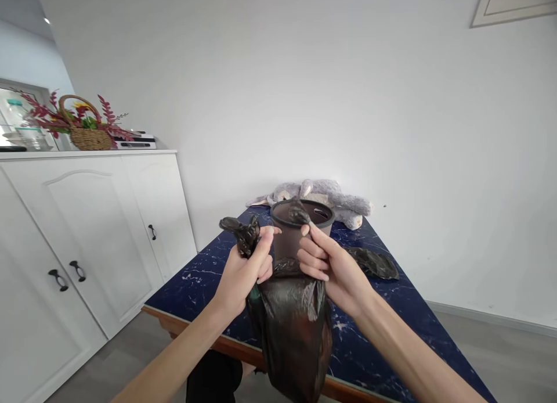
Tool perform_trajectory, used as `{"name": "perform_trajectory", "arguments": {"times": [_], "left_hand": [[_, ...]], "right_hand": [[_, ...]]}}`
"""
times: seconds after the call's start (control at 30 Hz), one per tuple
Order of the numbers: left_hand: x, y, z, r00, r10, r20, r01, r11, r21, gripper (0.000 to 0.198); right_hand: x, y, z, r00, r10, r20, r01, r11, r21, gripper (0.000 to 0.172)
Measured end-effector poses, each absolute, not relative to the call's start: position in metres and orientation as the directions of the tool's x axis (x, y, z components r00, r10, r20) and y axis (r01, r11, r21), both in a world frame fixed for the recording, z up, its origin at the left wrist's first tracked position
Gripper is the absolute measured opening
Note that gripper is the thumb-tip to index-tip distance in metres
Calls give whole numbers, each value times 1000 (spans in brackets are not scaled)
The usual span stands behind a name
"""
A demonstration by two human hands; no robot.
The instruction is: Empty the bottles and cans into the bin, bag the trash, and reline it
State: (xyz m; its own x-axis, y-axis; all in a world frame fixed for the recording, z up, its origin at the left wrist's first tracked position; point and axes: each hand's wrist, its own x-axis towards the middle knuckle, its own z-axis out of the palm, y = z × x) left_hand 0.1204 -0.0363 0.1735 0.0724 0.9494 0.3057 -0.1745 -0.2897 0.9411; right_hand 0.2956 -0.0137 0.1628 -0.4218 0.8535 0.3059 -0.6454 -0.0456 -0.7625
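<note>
- Hands meet over the near edge of a dark blue marble-pattern table w/ wooden trim [204, 281], both working one thin black plastic bag [296, 327].
- Left hand [243, 269]: fingers clenched round a twisted, bunched corner of the bag, thumb pressed on top. The bunch sticks up and to the left, so that side of the film looks pulled taut.
- Right hand [335, 266]: thumb and forefinger pinch a flap of bag at the near rim of a small round grey-brown plastic bin [289, 240]. Other fingers curl against the bin wall, prob. steadying it.
- Bin sits upright between the two hands, over the table's near part. Can't tell if its base rests on the table or is carried by the hands.
- Bulk of the bag hangs slack below the hands, dropping past the table edge toward the floor.
- Second crumpled black plastic piece [374, 262] lies flat on the table, just right of the right hand.
- Grey plush toy [326, 194] lies at the far end, by the wall.
- White cabinet w/ black handles [87, 229] stands at left, wicker basket of red flowers [89, 137] on top.
</note>
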Motion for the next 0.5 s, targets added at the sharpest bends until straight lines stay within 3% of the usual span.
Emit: {"name": "perform_trajectory", "arguments": {"times": [0.1, 0.23, 0.3, 0.37, 0.4, 0.5], "left_hand": [[121, -38, 178, 173, 924, 340, -130, -321, 938, 47], [118, -37, 190, 315, 875, 369, 125, -423, 897, 45], [112, -36, 197, 323, 841, 435, 276, -523, 806, 36], [106, -34, 207, 330, 789, 518, 381, -614, 692, 13], [104, -33, 213, 348, 764, 544, 412, -646, 643, 14], [105, -31, 236, 477, 719, 505, 457, -694, 556, 41]], "right_hand": [[292, -9, 163, -359, 902, 241, -594, -22, -804, 37], [286, -12, 163, -336, 928, 162, -276, 67, -959, 35], [285, -18, 167, -364, 919, 152, -169, 95, -981, 26], [285, -25, 176, -451, 876, 172, -105, 139, -985, 13], [285, -28, 181, -506, 842, 186, -71, 174, -982, 11], [280, -33, 192, -579, 766, 279, 1, 343, -939, 18]]}}
